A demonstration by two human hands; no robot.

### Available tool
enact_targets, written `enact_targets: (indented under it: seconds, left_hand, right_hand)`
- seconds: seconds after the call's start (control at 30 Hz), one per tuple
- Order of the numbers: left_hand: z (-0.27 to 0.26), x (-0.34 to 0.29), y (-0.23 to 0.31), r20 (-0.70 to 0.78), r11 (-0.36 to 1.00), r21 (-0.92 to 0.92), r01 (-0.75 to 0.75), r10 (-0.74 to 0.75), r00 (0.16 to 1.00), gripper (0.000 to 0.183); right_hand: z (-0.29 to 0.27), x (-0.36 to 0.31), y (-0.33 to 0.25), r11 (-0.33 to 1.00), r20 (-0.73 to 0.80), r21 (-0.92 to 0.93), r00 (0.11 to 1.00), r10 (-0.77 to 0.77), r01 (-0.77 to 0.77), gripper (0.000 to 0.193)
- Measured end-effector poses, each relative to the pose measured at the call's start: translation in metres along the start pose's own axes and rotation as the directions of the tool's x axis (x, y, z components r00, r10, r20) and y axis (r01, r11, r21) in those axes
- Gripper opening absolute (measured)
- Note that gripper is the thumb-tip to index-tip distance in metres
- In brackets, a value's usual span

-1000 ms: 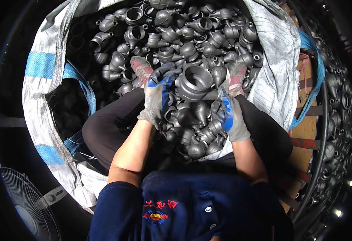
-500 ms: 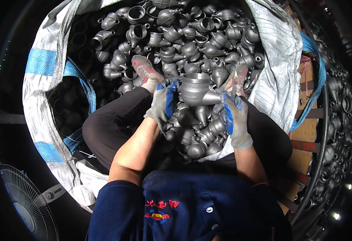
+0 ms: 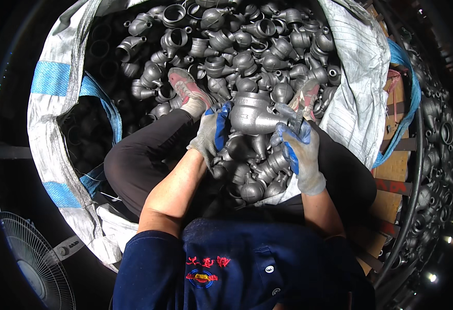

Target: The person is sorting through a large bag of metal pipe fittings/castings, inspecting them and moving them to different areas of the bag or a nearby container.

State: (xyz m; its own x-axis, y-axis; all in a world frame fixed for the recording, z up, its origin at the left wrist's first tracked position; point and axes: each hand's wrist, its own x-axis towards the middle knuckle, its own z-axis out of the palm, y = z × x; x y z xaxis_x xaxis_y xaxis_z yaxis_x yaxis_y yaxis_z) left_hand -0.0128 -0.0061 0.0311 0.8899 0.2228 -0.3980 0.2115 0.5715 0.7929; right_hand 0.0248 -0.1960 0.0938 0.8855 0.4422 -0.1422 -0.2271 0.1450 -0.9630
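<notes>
In front of me a grey cast-metal pipe fitting [image 3: 252, 114] is held up, its wide threaded mouth upward and its narrow spout pointing right. My left hand [image 3: 213, 126], in a grey glove with blue coating, grips its left side, fingertips partly hidden behind it. My right hand [image 3: 299, 147], gloved alike, is closed beside the spout. From its fingers sticks a narrow dark metal tool [image 3: 299, 120], whose exact kind I cannot make out. More loose grey fittings [image 3: 252, 190] lie below, between my legs.
A large white woven bag [image 3: 353, 57] with blue straps [image 3: 409, 93] surrounds me and many piled fittings [image 3: 244, 62]. My shoes [image 3: 187, 88] rest on the pile. A fan [image 3: 33, 263] stands at lower left. Wooden boards [image 3: 391, 170] and more castings [image 3: 430, 155] lie right.
The fitting has tipped, so its mouth opening shows less and its spout end turns toward me. My right hand's fingers have shifted around the spout; my left hand keeps its grip.
</notes>
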Motion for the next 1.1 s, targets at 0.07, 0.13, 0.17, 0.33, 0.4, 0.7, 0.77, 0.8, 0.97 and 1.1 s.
enact_targets:
  seconds: [0.07, 0.13, 0.17, 0.33, 0.4, 0.7, 0.77, 0.8, 0.97, 1.1]
  left_hand:
    - [0.001, -0.002, 0.003, -0.021, 0.999, -0.023, 0.032, -0.032, 0.999, 0.028]
    - [-0.004, 0.003, -0.001, -0.048, 0.999, -0.009, 0.042, -0.043, 0.998, 0.029]
    - [-0.006, 0.004, -0.002, -0.076, 0.999, 0.004, 0.051, -0.051, 0.996, 0.029]
    - [0.001, -0.003, 0.005, -0.162, 0.983, 0.179, 0.026, 0.004, 0.987, 0.032]
    - [0.001, -0.005, 0.006, -0.156, 0.968, 0.252, -0.007, 0.048, 0.987, 0.033]
    - [0.003, -0.002, 0.008, -0.210, 0.991, 0.128, 0.030, -0.002, 0.978, 0.034]
    - [0.000, -0.002, 0.007, -0.191, 0.979, 0.198, -0.049, 0.088, 0.978, 0.033]
    - [0.000, -0.003, 0.007, -0.191, 0.979, 0.198, -0.052, 0.091, 0.977, 0.033]
    - [0.000, -0.006, 0.008, -0.100, 0.979, 0.171, -0.111, 0.129, 0.987, 0.033]
    - [0.004, -0.007, 0.013, -0.075, 0.960, 0.248, -0.129, 0.152, 0.986, 0.032]
  right_hand:
    - [0.000, 0.001, -0.001, 0.996, -0.017, 0.087, 1.000, -0.009, 0.010, 0.029]
    - [-0.006, 0.006, 0.004, 0.995, -0.039, 0.094, 0.999, 0.031, -0.027, 0.027]
    - [-0.008, 0.007, 0.005, 0.993, -0.060, 0.102, 0.996, 0.069, -0.062, 0.026]
    - [-0.015, 0.010, 0.006, 0.995, -0.083, 0.023, 0.992, 0.099, -0.098, 0.037]
    - [-0.013, 0.010, 0.006, 0.994, -0.103, 0.050, 0.989, 0.107, -0.102, 0.030]
    - [-0.017, 0.014, 0.013, 0.991, -0.165, 0.062, 0.977, 0.131, -0.123, 0.018]
    - [-0.020, 0.016, 0.019, 0.985, -0.165, 0.108, 0.975, 0.149, -0.132, 0.018]
    - [-0.021, 0.016, 0.020, 0.978, -0.166, 0.153, 0.972, 0.167, -0.142, 0.017]
    - [-0.012, 0.012, 0.007, 0.975, -0.174, 0.167, 0.969, 0.177, -0.148, 0.020]
    - [-0.016, 0.012, 0.009, 0.986, -0.179, 0.080, 0.971, 0.155, -0.143, 0.026]
